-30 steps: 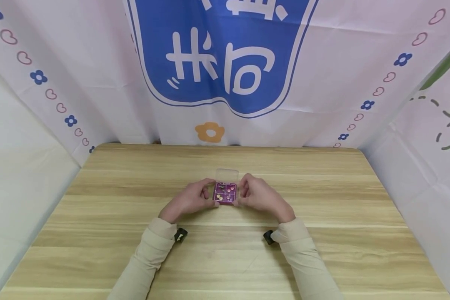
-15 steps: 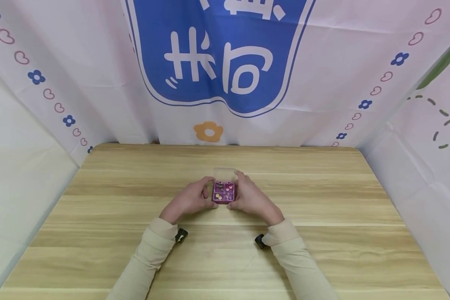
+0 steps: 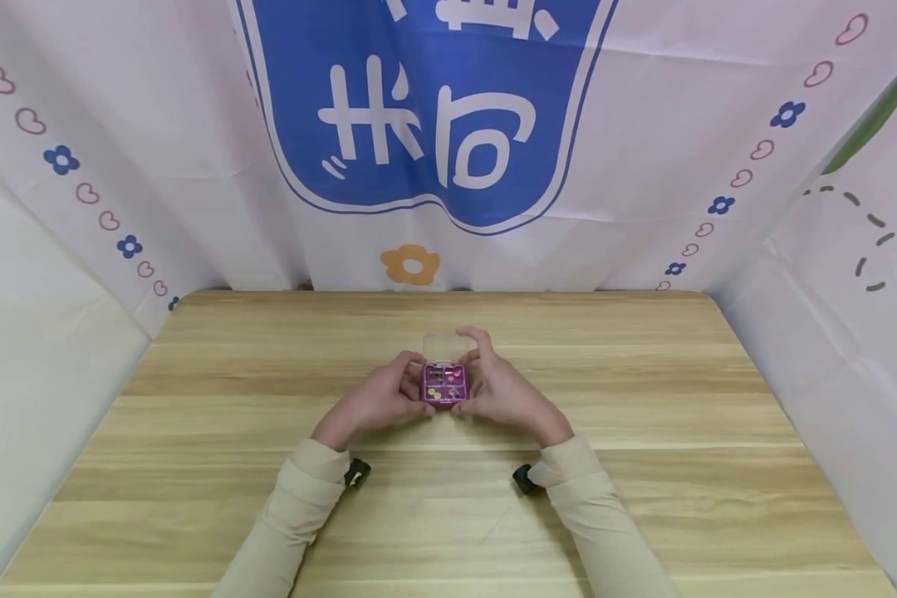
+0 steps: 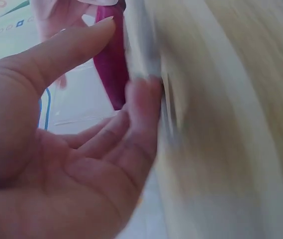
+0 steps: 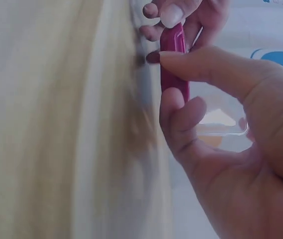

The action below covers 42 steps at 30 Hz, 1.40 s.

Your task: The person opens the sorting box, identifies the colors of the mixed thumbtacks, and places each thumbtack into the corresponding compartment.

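In the head view a small magenta pill box sits between the two hands, its clear lid swung up at the far side. Its compartments carry small yellow, pinkish and dark pieces, too tiny to identify. My left hand grips the box's left side, thumb at the near corner and fingers behind. The right hand holds the right side between thumb and curled fingers, its index finger raised beside the lid. Both wrist views show the magenta box edge-on; in the right wrist view the clear lid hangs past the fingers.
A wood-grain table lies under both forearms. White printed cloth with a blue emblem hangs behind the table's far edge, and pale cloth walls flank it. A black strap device sits at the left wrist, another at the right.
The right hand has moved from the lid's right edge onto the box's right side, and its index finger now lifts beside the lid. The left hand keeps its hold. The head view shifted slightly.
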{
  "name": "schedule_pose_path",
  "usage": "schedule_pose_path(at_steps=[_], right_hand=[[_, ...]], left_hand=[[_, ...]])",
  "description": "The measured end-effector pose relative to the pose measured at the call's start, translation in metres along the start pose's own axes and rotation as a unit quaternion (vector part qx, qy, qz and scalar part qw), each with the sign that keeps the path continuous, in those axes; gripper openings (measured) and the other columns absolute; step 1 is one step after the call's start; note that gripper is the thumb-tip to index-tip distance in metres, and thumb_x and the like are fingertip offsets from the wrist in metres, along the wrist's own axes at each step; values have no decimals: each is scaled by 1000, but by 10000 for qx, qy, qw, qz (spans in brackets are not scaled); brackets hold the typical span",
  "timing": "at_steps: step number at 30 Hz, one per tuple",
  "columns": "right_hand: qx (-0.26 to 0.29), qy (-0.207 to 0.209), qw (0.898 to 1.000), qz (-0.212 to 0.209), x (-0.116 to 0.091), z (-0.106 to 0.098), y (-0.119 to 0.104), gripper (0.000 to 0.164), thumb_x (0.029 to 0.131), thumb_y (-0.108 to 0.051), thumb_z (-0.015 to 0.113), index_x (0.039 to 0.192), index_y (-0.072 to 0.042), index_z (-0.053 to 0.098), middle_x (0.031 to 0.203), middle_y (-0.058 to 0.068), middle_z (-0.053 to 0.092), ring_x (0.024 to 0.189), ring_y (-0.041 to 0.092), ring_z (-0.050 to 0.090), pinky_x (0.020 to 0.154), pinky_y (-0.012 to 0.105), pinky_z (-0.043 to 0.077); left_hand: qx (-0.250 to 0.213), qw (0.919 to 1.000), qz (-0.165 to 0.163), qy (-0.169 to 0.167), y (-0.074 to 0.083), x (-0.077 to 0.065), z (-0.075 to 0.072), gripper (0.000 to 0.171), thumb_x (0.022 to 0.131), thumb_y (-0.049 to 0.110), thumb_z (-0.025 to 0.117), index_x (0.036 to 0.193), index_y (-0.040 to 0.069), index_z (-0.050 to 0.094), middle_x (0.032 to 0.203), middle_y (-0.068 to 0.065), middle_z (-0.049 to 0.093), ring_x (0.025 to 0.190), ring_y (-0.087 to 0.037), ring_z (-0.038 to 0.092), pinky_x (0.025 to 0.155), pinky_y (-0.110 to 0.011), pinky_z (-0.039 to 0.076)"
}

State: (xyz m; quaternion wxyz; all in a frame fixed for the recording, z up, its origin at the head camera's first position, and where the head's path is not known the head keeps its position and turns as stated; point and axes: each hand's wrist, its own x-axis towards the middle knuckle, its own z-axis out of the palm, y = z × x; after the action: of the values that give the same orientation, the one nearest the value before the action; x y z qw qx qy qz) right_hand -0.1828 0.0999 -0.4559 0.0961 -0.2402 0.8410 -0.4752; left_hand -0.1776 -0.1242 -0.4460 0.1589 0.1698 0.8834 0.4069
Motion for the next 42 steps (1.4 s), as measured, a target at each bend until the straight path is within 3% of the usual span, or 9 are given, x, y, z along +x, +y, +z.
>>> schedule_pose_path(at_steps=[4, 8, 11, 21, 28, 30, 33, 36, 42], right_hand=[[93, 31, 9999, -36, -1, -7, -4, 117, 62, 1, 84, 146, -29, 7, 123, 13, 48, 67, 16, 62, 58, 30, 57], [103, 101, 9997, -205, -2, -14, -10, 116, 63, 2, 84, 144, -33, 9, 123, 15, 47, 67, 18, 62, 58, 30, 57], [94, 129, 9995, -289, -4, -16, -12, 115, 63, 2, 84, 142, -35, 10, 122, 16, 47, 67, 19, 62, 58, 31, 57], [231, -19, 9993, -296, -6, -18, -12, 95, 67, 1, 82, 135, -24, 22, 122, 17, 47, 68, 21, 62, 58, 33, 57], [666, -108, 9972, -330, -6, -20, -12, 84, 74, -7, 80, 136, -29, 28, 126, 20, 45, 71, 25, 65, 63, 37, 58], [1077, -132, 9941, -90, -5, -20, -11, 69, 82, -19, 74, 136, -28, 32, 127, 19, 44, 71, 29, 66, 65, 41, 58], [1896, -98, 9803, 553, -3, -19, -11, 45, 94, -41, 55, 133, -24, 40, 126, 19, 46, 74, 35, 65, 66, 47, 57], [2382, 35, 9645, 1140, -1, -18, -11, 47, 97, -51, 41, 129, -16, 45, 122, 21, 52, 77, 37, 64, 68, 47, 57], [2664, -20, 9523, 1486, -2, -17, -12, 35, 96, -24, 54, 129, -12, 47, 112, 25, 59, 85, 37, 64, 73, 48, 55]], left_hand=[[-1059, 9942, 161, -61, 4, -1, -1, 87, 74, 3, 78, 144, 18, 28, 115, -15, 57, 92, -20, 62, 81, -41, 53], [-2138, 9762, 334, -167, 7, -1, -1, 98, 74, -3, 76, 145, 38, 22, 117, -22, 54, 95, -27, 62, 81, -42, 54], [-2570, 9653, 400, -213, 8, 0, 0, 97, 73, -3, 76, 145, 36, 25, 116, -25, 53, 94, -29, 63, 79, -42, 54], [-2883, 9571, 233, -156, 9, 1, 3, 85, 73, -1, 78, 140, 26, 34, 114, -27, 55, 93, -30, 63, 79, -43, 54], [-3896, 9192, 213, -532, 8, 1, 3, 66, 87, 20, 68, 142, 17, 30, 118, -32, 50, 98, -39, 60, 89, -52, 46], [-4034, 9135, 140, -505, 10, 1, 4, 57, 93, 32, 58, 140, 16, 31, 121, -31, 49, 99, -39, 59, 89, -50, 47], [-3978, 9165, 29, -411, 11, 2, 5, 55, 96, 48, 44, 139, 16, 34, 121, -31, 48, 99, -38, 59, 87, -47, 49], [-3966, 9172, -89, -372, 13, 2, 8, 57, 97, 52, 36, 139, 13, 34, 120, -31, 46, 98, -39, 59, 85, -48, 51], [-4188, 9069, -391, -234, 15, 4, 14, 40, 101, 33, 43, 125, 0, 45, 123, -28, 47, 100, -37, 59, 84, -44, 52]])
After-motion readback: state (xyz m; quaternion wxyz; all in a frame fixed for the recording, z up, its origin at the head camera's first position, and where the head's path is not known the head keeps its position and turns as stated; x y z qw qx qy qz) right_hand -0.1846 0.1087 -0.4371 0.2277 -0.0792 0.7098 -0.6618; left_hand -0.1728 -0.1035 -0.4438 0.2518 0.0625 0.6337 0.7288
